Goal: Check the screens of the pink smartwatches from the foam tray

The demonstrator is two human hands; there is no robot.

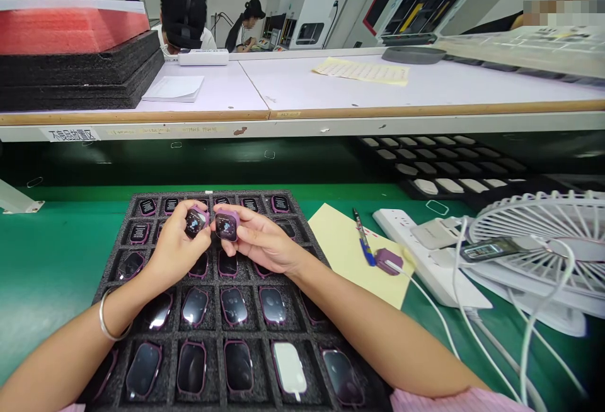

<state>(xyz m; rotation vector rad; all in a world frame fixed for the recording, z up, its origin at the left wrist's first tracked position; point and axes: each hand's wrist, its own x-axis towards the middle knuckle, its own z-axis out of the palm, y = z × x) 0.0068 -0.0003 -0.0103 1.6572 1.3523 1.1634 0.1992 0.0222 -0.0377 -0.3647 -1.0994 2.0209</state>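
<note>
A black foam tray (pixel 118 254) lies on the green mat in front of me, its pockets filled with several purple-rimmed smartwatch bodies. My left hand (pixel 172 251) is closed round one purple watch body (pixel 195 222), held above the tray's far rows. My right hand (pixel 255 242) pinches a second purple watch body (pixel 226 225) right beside the first. Both watches are turned back-side up and nearly touch. A silver bangle (pixel 106 317) circles my left wrist.
A yellow paper (pixel 340 242) with a blue pen (pixel 363 239) lies right of the tray. Further right are a purple charger puck (pixel 388 261), a white power strip (pixel 416 242), cables and a white fan (pixel 543 235). A raised shelf (pixel 331 109) holds stacked foam (pixel 75 65). Other people work behind.
</note>
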